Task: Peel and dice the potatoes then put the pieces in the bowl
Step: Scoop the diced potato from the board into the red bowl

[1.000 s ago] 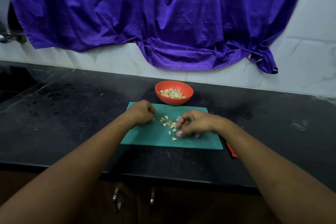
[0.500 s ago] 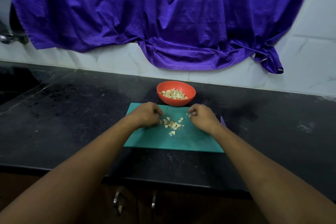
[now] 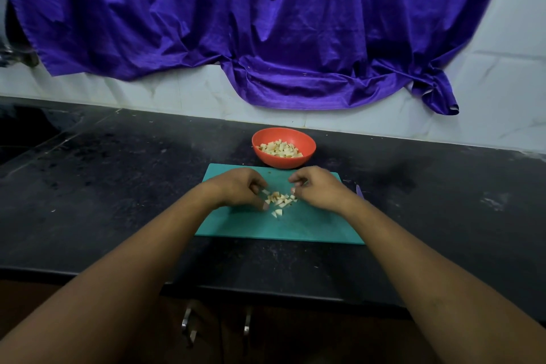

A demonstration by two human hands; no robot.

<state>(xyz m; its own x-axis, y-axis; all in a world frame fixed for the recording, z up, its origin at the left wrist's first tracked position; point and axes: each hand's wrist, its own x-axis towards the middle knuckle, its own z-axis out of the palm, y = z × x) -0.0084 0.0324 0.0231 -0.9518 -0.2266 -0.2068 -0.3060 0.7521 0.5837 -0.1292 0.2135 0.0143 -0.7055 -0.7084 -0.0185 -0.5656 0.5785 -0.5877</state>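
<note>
Pale diced potato pieces (image 3: 280,201) are heaped on the teal cutting board (image 3: 295,230) between the curled left hand (image 3: 237,189) and right hand (image 3: 320,190) — grip cannot be told; the round orange bowl (image 3: 283,161) is part-filled — this heap is left.

**Hidden grips, cropped edges**

The fingers of the left hand (image 3: 236,190) and right hand (image 3: 319,188) are curled downward over the potato pieces (image 3: 280,201), so what either grip encloses cannot be told. A purple tool (image 3: 359,190) right of the cutting board (image 3: 266,230) is mostly hidden by the right forearm. A dark fixture (image 3: 16,35) at far left is cropped and blurred.
</note>
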